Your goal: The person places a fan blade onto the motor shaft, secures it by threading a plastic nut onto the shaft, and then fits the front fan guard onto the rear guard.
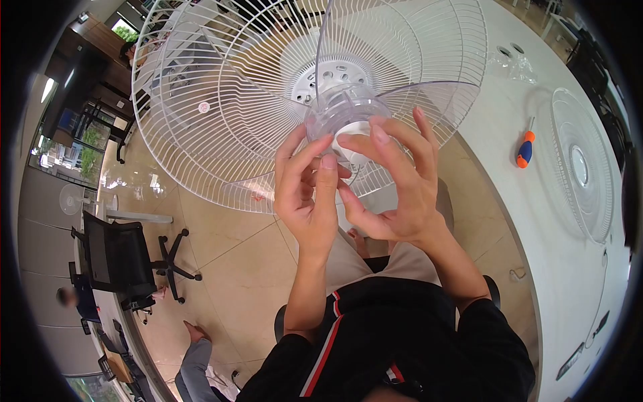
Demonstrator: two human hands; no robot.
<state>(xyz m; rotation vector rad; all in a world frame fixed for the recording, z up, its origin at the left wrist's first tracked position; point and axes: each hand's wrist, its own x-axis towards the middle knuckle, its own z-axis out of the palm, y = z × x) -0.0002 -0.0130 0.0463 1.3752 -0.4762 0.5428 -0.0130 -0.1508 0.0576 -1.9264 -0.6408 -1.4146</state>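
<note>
In front of me is a fan with transparent blades (pixel 422 97) and a white wire rear guard (pixel 194 144). A white round cap (pixel 355 149) sits at the middle of the clear blade hub (pixel 345 104). My left hand (pixel 305 191) is at the cap's left side, its fingers bent and its thumb and index finger close to the rim. My right hand (pixel 402 177) curls round the other side, its index finger against the cap and its thumb lower down, apart from the index finger. Fingers partly hide the cap.
On the white table (pixel 495 144) to the right lie an orange and blue screwdriver (pixel 526 149), a front fan guard (pixel 581 167) and a clear plastic bag (pixel 519 67). A black office chair (pixel 120 261) stands on the left. Other people sit at the lower left.
</note>
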